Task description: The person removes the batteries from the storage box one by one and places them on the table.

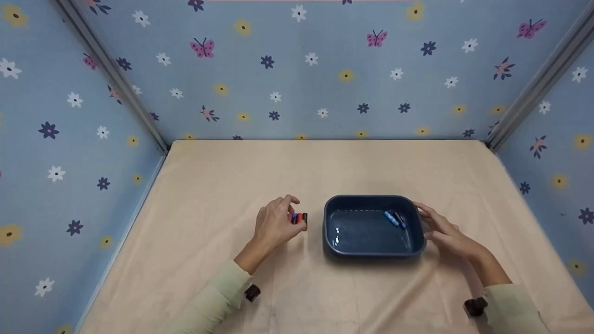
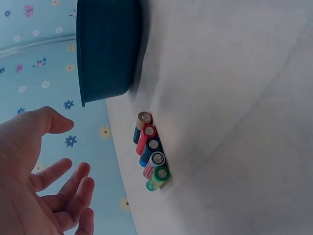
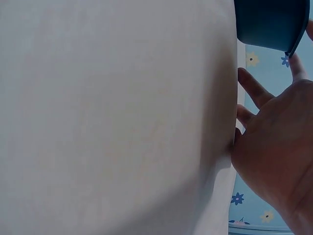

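Observation:
A row of several batteries (image 2: 152, 145) stands side by side on the cloth, with copper-and-black, red, dark blue, pinkish and green casings. My left hand (image 1: 274, 225) hovers over them from the left, thumb and fingers spread apart; the left wrist view shows a gap between the fingers and the batteries. To their right sits a dark blue rectangular bin (image 1: 366, 250). Inside it, near the right end, lie a light blue battery (image 1: 391, 218) and a darker battery (image 1: 400, 220). My right hand (image 1: 449, 235) touches the bin's right side with extended fingers and thumb, gripping nothing.
A beige cloth (image 1: 241, 171) with some creases covers the table. Blue floral panels (image 1: 306, 79) rise at the back and both sides, joined by grey corner posts (image 1: 116, 79). Each wrist carries a small black camera, one (image 1: 252, 293) below the left hand.

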A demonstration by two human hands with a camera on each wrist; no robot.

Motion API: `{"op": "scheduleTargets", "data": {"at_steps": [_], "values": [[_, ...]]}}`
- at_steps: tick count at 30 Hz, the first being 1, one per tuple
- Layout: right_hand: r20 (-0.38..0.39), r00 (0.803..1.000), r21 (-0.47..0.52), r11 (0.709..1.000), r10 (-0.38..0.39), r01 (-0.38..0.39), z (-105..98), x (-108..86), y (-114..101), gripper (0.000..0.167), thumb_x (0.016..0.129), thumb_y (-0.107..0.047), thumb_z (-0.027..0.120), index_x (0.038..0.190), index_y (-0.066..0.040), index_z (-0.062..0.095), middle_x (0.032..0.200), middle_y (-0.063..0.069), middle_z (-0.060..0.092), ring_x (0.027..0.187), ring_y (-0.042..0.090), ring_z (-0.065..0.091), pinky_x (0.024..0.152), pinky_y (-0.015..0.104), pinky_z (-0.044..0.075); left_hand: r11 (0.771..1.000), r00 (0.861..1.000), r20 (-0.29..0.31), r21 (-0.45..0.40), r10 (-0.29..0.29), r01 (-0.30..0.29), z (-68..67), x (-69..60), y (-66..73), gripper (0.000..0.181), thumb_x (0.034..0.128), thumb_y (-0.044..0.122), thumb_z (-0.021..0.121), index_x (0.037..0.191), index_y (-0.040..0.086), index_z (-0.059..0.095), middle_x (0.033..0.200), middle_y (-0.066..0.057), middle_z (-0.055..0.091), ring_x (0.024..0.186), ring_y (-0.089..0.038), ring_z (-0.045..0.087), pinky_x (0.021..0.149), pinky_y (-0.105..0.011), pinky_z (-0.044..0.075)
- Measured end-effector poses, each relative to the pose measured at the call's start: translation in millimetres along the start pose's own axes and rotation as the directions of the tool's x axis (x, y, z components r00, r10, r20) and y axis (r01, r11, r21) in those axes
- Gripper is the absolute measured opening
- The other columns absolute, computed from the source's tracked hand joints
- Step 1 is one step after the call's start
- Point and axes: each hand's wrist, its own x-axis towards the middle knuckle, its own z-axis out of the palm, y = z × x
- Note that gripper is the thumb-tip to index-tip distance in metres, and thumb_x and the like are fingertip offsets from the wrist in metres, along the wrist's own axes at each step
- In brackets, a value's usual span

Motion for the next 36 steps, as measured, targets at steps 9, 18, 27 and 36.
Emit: {"op": "scheduleTargets", "data": {"at_steps": [9, 18, 27, 36], "values": [[-0.002, 0.999, -0.022, 0.999, 0.042, -0.042, -2.3, 0.1, -2.0, 0.082, 0.103, -0.002, 0.055, 0.178, -0.025, 0.033, 0.177, 0.026, 0.046, 0.142, -0.023, 0.035, 0.113, 0.081, 0.009, 0.999, 0.999, 0.048, -0.033, 0.018, -0.017, 2.1, 8.5, 16.7, 0.043, 0.0853, 0.028, 0.082, 0.125, 0.013, 0.077, 0.102, -0.009, 0.081, 0.091, -0.028, 0.074, 0.085, -0.049, 0.059], [0.019, 1.000, 0.005, 1.000, -0.008, 0.008, -1.5, 0.8, -1.2, 0.082, 0.104, 0.004, 0.052, 0.179, -0.021, 0.030, 0.180, 0.025, 0.040, 0.144, -0.027, 0.037, 0.119, 0.082, 0.013, 0.996, 0.995, 0.094, -0.093, 0.021, -0.013, 6.3, 21.8, 37.1, 0.045, 0.0868, 0.034, 0.082, 0.127, 0.014, 0.078, 0.105, -0.007, 0.080, 0.090, -0.026, 0.072, 0.083, -0.043, 0.058], [0.025, 0.999, 0.031, 0.999, -0.033, 0.032, -1.5, 0.9, -1.1, 0.080, 0.106, 0.002, 0.053, 0.179, -0.018, 0.029, 0.180, 0.028, 0.039, 0.144, -0.027, 0.038, 0.132, 0.066, 0.004, 0.994, 0.990, 0.140, -0.105, 0.017, -0.002, 17.2, 25.2, 48.9, 0.049, 0.0852, 0.036, 0.085, 0.130, 0.017, 0.076, 0.110, -0.005, 0.080, 0.094, -0.022, 0.071, 0.082, -0.038, 0.057], [0.022, 1.000, 0.004, 1.000, -0.021, 0.021, -0.8, 1.1, -1.4, 0.082, 0.105, 0.004, 0.052, 0.180, -0.019, 0.028, 0.180, 0.025, 0.040, 0.145, -0.027, 0.037, 0.123, 0.075, 0.018, 0.994, 0.984, 0.177, -0.109, 0.029, -0.009, 25.7, 28.2, 68.0, 0.050, 0.0896, 0.035, 0.084, 0.134, 0.016, 0.075, 0.116, -0.006, 0.079, 0.099, -0.022, 0.072, 0.090, -0.041, 0.059]]}}
